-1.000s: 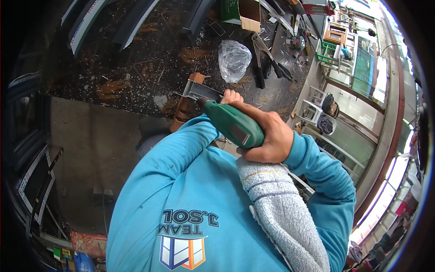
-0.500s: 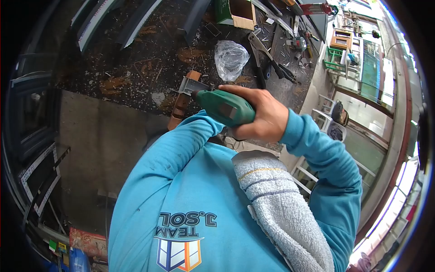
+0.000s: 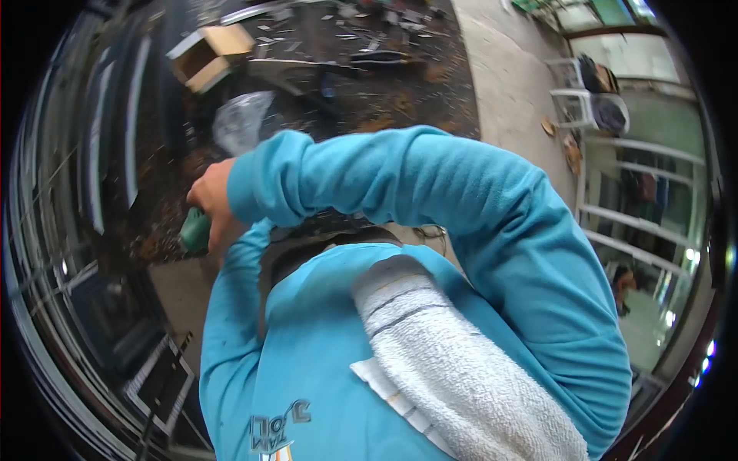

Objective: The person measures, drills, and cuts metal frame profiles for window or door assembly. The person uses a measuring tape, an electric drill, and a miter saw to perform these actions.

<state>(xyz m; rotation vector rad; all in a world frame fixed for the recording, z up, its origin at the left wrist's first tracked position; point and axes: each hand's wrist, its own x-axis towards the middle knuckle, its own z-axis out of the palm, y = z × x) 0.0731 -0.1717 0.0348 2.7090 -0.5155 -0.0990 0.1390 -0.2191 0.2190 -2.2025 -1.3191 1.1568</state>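
My right hand (image 3: 215,201) is closed around a green power tool (image 3: 195,230) at the left, over the near edge of the dark workbench (image 3: 384,111). Only part of the tool's body shows; its front end cannot be made out. The left sleeve (image 3: 244,257) runs up beneath my right wrist, and my left hand is hidden there. Just beyond my right hand lies a crumpled clear plastic bag (image 3: 240,123).
An open cardboard box (image 3: 209,58), pliers-like tools (image 3: 380,58) and scattered scraps lie on the bench. Long dark profiles (image 3: 138,115) stand at the left. White chairs (image 3: 573,107) are at the right. A towel (image 3: 453,361) hangs on my chest.
My right hand has swung left with the green tool, and its sleeve now crosses the view. The camera view has turned, shifting the bench items. The metal and brown pieces near the tool no longer show clearly.
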